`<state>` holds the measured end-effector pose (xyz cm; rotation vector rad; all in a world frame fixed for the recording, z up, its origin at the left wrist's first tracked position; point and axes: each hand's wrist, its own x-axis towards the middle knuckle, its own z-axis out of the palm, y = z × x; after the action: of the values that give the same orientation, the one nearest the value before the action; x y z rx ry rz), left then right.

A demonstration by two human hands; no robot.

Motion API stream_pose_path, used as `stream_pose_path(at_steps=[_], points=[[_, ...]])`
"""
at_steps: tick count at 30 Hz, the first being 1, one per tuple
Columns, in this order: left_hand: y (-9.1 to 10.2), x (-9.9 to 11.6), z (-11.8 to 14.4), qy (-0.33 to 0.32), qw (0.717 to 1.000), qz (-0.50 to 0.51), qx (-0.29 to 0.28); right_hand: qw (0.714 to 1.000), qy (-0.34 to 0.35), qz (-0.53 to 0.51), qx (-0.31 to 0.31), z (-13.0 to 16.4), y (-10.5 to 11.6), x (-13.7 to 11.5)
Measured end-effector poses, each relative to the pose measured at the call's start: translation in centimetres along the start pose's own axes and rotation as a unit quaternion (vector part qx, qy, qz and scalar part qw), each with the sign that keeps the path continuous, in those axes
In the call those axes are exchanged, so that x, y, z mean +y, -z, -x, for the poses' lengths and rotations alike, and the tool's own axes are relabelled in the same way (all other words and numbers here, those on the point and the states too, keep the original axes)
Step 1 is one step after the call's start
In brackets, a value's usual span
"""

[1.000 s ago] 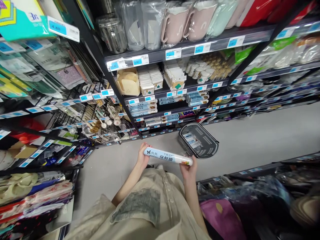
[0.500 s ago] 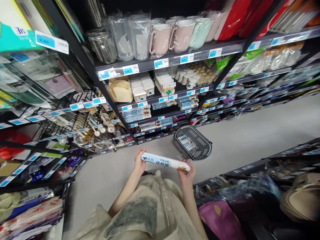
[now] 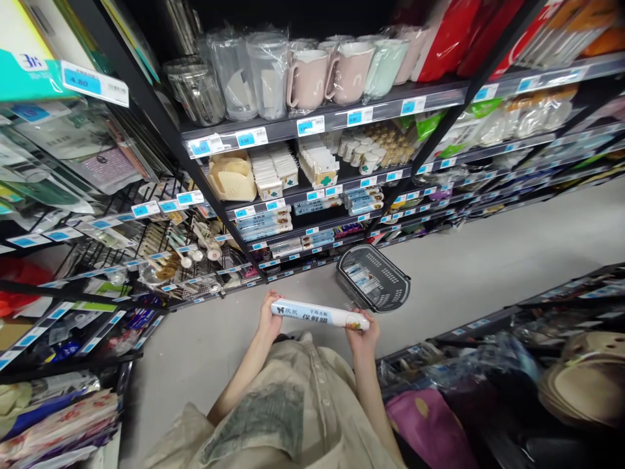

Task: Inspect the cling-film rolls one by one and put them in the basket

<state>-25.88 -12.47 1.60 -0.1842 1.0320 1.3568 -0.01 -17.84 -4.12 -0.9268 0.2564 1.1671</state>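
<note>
I hold a long white and pale-blue roll of cling film level in front of my waist, printed side up. My left hand grips its left end and my right hand grips its right end. Just beyond the roll, a black plastic shopping basket sits on the grey floor with a few packets inside it. More rolls of the same kind lie stacked on a low shelf ahead.
Black store shelving runs ahead with wrapped mugs, glass jars and small boxes. Hanging kitchen tools fill a wire rack at left. Low bins of goods stand close on my right. The grey aisle floor stretches off right.
The view has tilted and shifted, so shelves and basket sit a little lower and further left. Both hands still hold the roll, which stays level and is slightly closer to my body.
</note>
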Motion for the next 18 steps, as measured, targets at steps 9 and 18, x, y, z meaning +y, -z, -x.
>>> stream_pose_path(at_steps=[9,18], points=[[-0.4,0.7,-0.1,-0.033,0.996,-0.074,-0.039,0.998,0.004,-0.064,0.005,1.6,-2.0,-0.2],[0.2,1.0,-0.9,-0.017,0.997,-0.074,0.034,0.999,0.028,-0.022,0.0,1.8,-3.2,-0.6]])
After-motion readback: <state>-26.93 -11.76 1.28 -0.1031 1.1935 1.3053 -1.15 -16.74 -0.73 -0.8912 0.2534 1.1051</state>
